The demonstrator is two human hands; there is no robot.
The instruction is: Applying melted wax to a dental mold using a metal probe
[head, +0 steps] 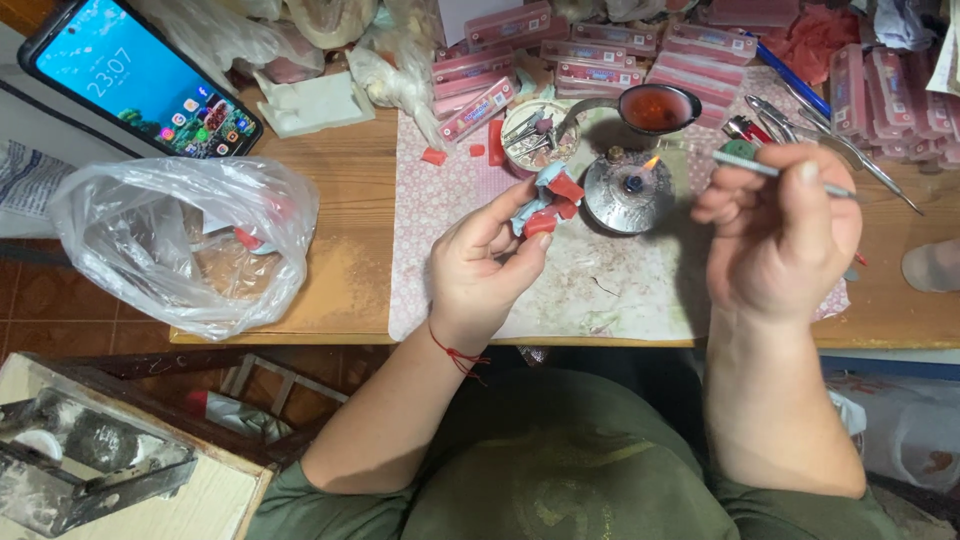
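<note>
A plastic bag [185,240] is noted near a lit burner [628,190]; ignition is judged possible if it drifts closer. The right hand [780,235] is closed on a thin tool [785,175], blurred. The left hand [490,265] is closed on a wax model [548,200] beside the flame, where softening is risked

My left hand [490,262] grips a blue-and-red dental model [548,200]; my right hand [778,232] holds a thin metal tool [770,172] near the lit burner [628,190].
</note>
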